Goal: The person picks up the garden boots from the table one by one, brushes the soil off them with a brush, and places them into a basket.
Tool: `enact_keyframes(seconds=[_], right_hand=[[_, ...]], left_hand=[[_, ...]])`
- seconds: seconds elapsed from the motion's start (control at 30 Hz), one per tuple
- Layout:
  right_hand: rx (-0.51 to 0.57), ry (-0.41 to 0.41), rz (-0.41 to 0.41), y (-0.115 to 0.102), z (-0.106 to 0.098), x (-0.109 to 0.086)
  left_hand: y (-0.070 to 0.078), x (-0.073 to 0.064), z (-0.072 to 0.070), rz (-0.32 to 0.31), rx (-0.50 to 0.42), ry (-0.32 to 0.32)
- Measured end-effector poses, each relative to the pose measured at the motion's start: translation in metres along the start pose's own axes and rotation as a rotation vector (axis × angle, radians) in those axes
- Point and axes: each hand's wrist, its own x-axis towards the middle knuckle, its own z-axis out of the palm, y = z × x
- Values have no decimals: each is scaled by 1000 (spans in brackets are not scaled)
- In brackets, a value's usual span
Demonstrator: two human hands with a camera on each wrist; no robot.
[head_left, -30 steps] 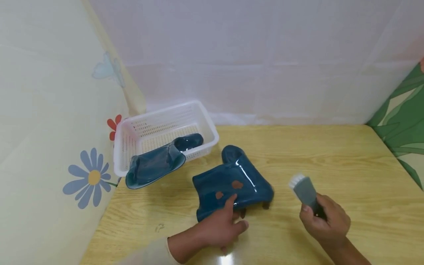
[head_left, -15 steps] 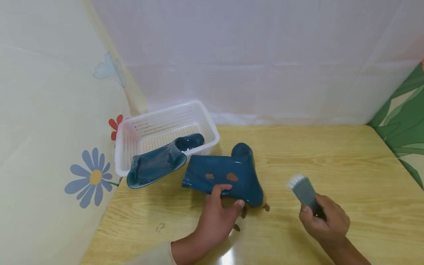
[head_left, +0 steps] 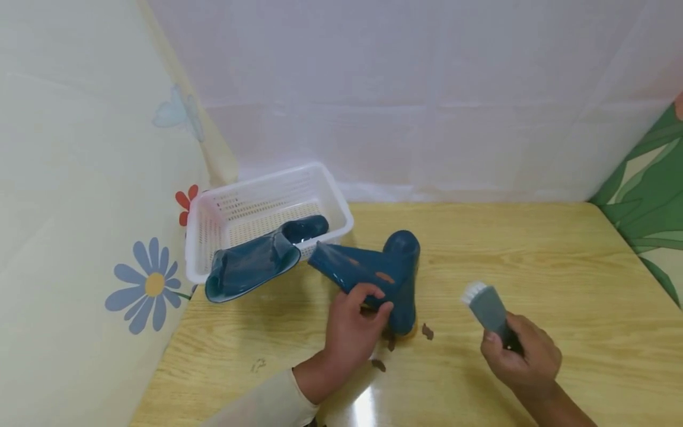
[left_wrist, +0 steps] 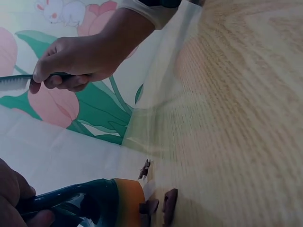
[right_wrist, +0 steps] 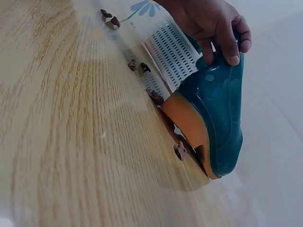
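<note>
A dark teal rain boot (head_left: 404,252) with brown patches on its shaft is tipped up, its orange sole (right_wrist: 187,118) turned toward the table in the right wrist view. My left hand (head_left: 348,326) pinches the near edge of the shaft between thumb and fingers. Out to the right, my right hand (head_left: 525,353) grips a scrub brush (head_left: 489,308) by its handle. Its white bristles (head_left: 473,291) face the boot from some distance. The left wrist view shows the brush (left_wrist: 14,83) held well above the tabletop.
Against the left wall stands a white slatted basket (head_left: 339,204). Across its front rim lies a second teal boot (head_left: 251,268), shaft end sticking out. Brown crumbs (head_left: 428,331) are scattered on the wooden table (head_left: 533,249) around the sole. A pale cloth wall (head_left: 427,107) rises behind.
My left hand went from a finger on the shaft to pinching its edge. The boot has turned and tilted up, showing the sole's edge. The right hand and brush have barely moved.
</note>
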Motion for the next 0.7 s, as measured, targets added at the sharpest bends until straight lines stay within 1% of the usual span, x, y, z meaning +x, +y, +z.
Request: enact_keyframes(seconds=[0.1, 0.27, 0.37, 0.43, 0.53, 0.63, 0.7], right_hand=[[-2, -5, 2, 1, -1, 0], [43, -15, 11, 1, -1, -2], [51, -18, 11, 1, -2, -2], [50, -22, 11, 1, -2, -3], [35, -26, 8, 1, -2, -3], [27, -25, 4, 1, -2, -3], [23, -22, 2, 1, -2, -3]], left_hand=[[3, 3, 2, 95, 69, -18], [5, 16, 2, 279, 93, -95], [2, 27, -3, 356, 116, -135], [-3, 34, -8, 382, 109, -158], [-12, 45, -15, 393, 77, -178], [-24, 54, -21, 407, 36, -175], [-32, 59, -24, 423, -2, -157]])
